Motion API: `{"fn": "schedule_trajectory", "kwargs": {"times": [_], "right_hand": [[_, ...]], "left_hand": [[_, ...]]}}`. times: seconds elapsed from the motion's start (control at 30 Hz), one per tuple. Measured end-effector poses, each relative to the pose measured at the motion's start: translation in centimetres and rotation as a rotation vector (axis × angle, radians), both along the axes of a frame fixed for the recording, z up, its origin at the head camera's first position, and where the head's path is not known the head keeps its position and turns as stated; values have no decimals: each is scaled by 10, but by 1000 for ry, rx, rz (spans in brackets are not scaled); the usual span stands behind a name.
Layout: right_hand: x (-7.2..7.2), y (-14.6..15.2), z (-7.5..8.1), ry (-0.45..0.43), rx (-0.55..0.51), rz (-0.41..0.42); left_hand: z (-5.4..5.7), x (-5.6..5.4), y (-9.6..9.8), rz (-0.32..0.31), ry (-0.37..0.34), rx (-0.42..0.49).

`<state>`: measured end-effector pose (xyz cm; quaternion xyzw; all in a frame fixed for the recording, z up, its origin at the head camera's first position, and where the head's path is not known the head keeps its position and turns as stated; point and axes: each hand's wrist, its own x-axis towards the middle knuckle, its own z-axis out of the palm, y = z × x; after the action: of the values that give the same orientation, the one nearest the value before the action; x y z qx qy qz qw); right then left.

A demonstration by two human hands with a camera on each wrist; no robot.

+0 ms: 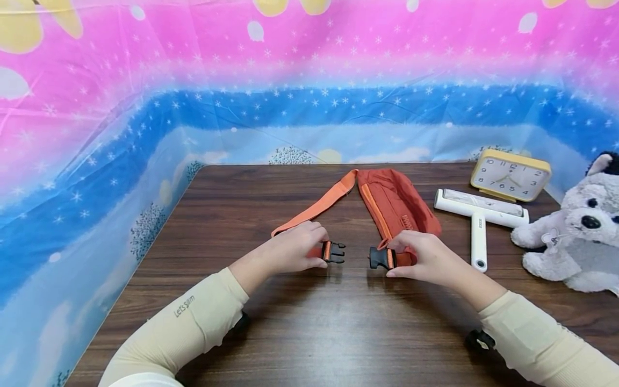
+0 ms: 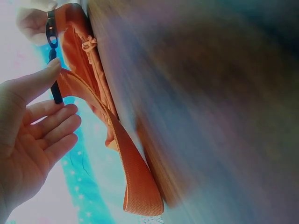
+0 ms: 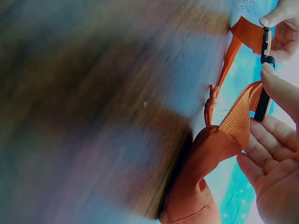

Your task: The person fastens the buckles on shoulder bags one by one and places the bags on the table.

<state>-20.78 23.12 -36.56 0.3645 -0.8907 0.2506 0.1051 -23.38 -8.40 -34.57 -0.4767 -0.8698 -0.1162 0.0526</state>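
Note:
A rust-red waist bag [image 1: 397, 201] lies on the dark wooden table, its orange strap [image 1: 316, 206] looping to the left. My left hand [image 1: 295, 247] pinches the black pronged buckle half [image 1: 335, 252] at the strap's end between thumb and forefinger. Facing it across a small gap is the black socket buckle half [image 1: 379, 258], which my right hand [image 1: 425, 255] pinches beside the bag's near end. In the left wrist view, the other fingers of the left hand [image 2: 37, 126] are loosely bent below the buckle. The right wrist view shows the right hand [image 3: 278, 144] with its thumb on the socket half.
Right of the bag lies a white lint roller [image 1: 479, 220]. A yellow alarm clock [image 1: 511, 176] stands behind it, and a grey-and-white plush dog [image 1: 575, 231] sits at the right edge. A patterned pink and blue cloth [image 1: 309, 107] hangs behind the table [image 1: 309, 333].

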Motion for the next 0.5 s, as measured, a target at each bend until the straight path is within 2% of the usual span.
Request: {"fn": "schedule_trajectory", "kwargs": {"times": [0.5], "right_hand": [[1,-1,-1,22,-14,-5]], "left_hand": [[-1,1,2,-21,35,12]]}}
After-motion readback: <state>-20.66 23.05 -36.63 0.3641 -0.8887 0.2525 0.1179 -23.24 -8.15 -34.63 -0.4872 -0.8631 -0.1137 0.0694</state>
